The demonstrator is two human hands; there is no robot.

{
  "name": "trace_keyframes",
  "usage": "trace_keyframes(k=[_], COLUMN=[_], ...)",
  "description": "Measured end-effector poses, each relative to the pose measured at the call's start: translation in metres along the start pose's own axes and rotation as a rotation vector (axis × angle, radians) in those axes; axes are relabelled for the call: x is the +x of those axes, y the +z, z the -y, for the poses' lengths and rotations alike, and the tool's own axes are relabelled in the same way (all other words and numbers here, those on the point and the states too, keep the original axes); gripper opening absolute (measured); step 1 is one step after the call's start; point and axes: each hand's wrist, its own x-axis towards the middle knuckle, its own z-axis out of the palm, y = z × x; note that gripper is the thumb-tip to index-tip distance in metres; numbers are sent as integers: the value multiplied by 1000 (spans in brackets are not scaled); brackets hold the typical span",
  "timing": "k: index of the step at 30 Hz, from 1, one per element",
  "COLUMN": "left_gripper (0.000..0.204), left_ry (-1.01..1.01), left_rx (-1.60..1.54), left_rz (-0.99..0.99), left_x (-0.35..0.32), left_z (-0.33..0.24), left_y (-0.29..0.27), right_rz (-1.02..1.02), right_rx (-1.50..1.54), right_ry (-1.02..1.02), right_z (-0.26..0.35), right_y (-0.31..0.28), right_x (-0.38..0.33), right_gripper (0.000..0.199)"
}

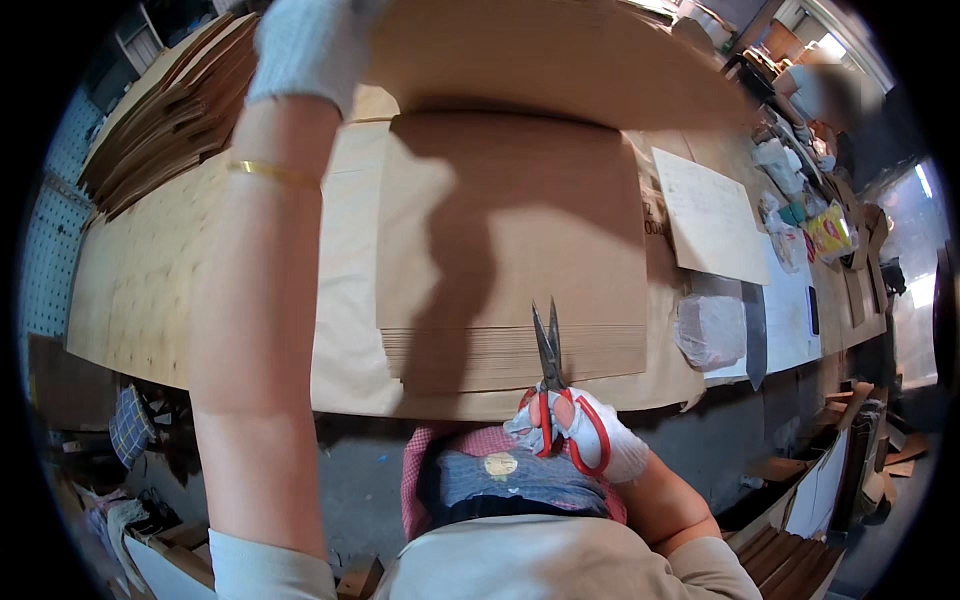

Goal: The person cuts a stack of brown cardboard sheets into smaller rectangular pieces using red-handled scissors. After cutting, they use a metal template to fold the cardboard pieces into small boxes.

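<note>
My right hand (605, 440), in a white glove, is closed round the red handles of a pair of scissors (549, 350). The blades point away from me, slightly parted, over the front edge of a stack of brown paper sheets (560, 220). Layered edges show along the stack's near side. My left arm reaches far forward, and my gloved left hand (305, 50) is at the top edge of the view, at the left end of a large brown paper sheet (520, 60). That sheet is raised above the table and blurred. The left fingertips are hidden.
A tall pile of brown sheets (180, 110) stands at the far left of the wooden table (150, 270). To the right lie a pale written sheet (710, 215), a clear plastic-wrapped bundle (712, 330) and a yellow packet (830, 232). Another person (815, 100) is at the far right.
</note>
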Motion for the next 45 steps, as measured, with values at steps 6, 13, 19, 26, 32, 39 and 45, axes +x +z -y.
trace_keyframes(k=[6,13,19,26,32,39,45], left_gripper=[41,57,51,52,59,74,66], left_ry=[346,-94,45,13,48,-38,-1], left_rx=[1427,1612,1716,1728,1746,1680,1489], left_rz=[275,822,608,631,604,139,209], left_x=[-128,-291,-307,-307,-309,-337,-332], left_z=[28,49,81,76,74,56,51], left_y=[52,103,101,102,95,21,10], right_rz=[20,-198,-198,-478,-620,-335,119], right_rx=[338,276,-636,145,210,294,440], right_ry=[-62,47,261,-33,35,-183,163], right_z=[-35,-31,-41,-83,-60,-63,-60], right_y=[-16,-14,-38,-96,-87,-51,30], right_x=[-2,15,16,-14,-6,12,92], right_gripper=[61,60,47,45,42,42,41])
